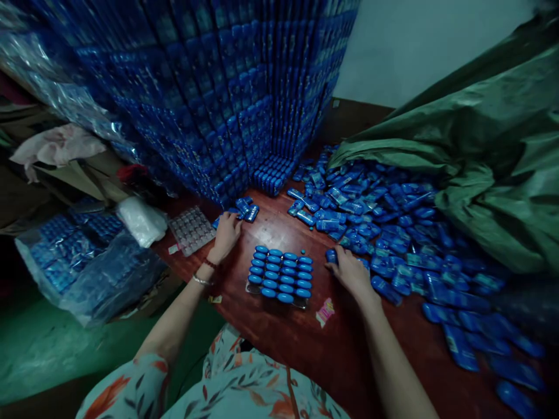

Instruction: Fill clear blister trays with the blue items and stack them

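Observation:
A clear blister tray holding rows of glossy blue oval cases lies on the red-brown table between my two hands. Its front corners show no cases. My right hand is to the right of the tray, its fingers closed on a blue case. To the tray's upper left is my left hand, with a beaded bracelet and a bangle at the wrist. Its fingers are slightly apart beside a few loose blue cases. Left of that hand lies another clear blister tray, with no blue cases in it.
A loose heap of blue cases spreads over the table's right side, below a green tarp. Tall stacks of filled blue trays stand behind. Bagged blue trays lie at the left. A pink wrapper lies near the front edge.

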`<state>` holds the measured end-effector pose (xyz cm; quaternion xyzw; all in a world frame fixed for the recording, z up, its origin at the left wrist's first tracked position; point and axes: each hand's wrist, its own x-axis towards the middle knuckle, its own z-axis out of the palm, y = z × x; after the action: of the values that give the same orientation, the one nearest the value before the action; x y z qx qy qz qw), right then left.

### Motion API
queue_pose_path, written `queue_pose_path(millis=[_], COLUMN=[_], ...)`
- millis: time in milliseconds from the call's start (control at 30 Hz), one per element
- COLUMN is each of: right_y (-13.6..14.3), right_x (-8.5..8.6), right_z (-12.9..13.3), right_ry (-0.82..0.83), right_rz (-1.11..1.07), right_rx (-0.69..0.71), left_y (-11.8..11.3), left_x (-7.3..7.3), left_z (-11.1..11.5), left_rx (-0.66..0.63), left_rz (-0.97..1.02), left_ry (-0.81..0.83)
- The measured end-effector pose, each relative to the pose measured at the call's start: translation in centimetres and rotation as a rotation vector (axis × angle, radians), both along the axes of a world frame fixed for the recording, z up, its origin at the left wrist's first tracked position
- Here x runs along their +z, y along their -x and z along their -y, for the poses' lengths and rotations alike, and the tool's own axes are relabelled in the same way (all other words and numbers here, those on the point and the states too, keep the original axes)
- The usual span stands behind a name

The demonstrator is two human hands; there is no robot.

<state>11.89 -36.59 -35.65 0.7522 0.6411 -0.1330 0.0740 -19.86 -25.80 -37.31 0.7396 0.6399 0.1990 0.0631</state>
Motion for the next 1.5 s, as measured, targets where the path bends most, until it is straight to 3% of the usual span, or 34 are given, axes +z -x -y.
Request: queue_pose_path(millis=[133, 233, 367, 500, 600, 733, 833, 1000, 1133, 1267, 1367, 1500], right_y=[0.3, 0.6, 0.9, 1.7, 2.4, 2.5, 1.8, 1.4, 3.2, 5.5, 6.8, 7.2], right_x=[-0.8, -1.6, -2.0, -1.5, -1.7, -2.7, -2.9, -1.6, -0.4, 0.6, 1.3, 1.8], right_z=[4.7, 8.0, 11.0, 12.8, 13.6, 14.5, 15.0, 14.8, 12.9, 10.9, 10.1, 9.8], right_ry=[-0.013, -0.100, -0.267, -0.281, -0.138, -0.018, -0.059, -0.165, -0.198, -0.133, -0.104, -0.051], right_rz=[-0.074, -0.195, -0.449, -0.729, -1.030, -1.247, -1.161, -0.811, -0.442, -0.058, 0.074, 0.111], right_rx=[-0.010, -0.107, -0.342, -0.539, -0.593, -0.490, -0.287, 0.024, 0.105, 0.237, 0.279, 0.282], left_y=[0.5, 0.1, -1.9, -2.9, -1.4, 1.8, 3.3, 4.1, 4.1, 4.2, 4.6, 5.4], left_x=[-0.2, -0.2, -0.2, -0.3, -0.7, -1.1, -1.2, -1.8, -2.9, -2.9, -2.3, -1.9], left_z=[-3.5, -3.7, -0.9, 2.8, 4.3, 6.2, 8.8, 13.0, 14.4, 15.0, 15.5, 16.2], left_rx=[0.034, -0.045, -0.173, -0.274, -0.288, -0.236, -0.115, 0.069, 0.130, 0.188, 0.214, 0.117], left_rz=[-0.122, -0.199, -0.268, -0.276, -0.111, 0.211, 0.278, 0.399, 0.500, 0.705, 0.763, 0.663], left_ry=[0.101, 0.168, 0.203, 0.231, 0.188, 0.113, 0.176, 0.283, 0.203, 0.324, 0.344, 0.246])
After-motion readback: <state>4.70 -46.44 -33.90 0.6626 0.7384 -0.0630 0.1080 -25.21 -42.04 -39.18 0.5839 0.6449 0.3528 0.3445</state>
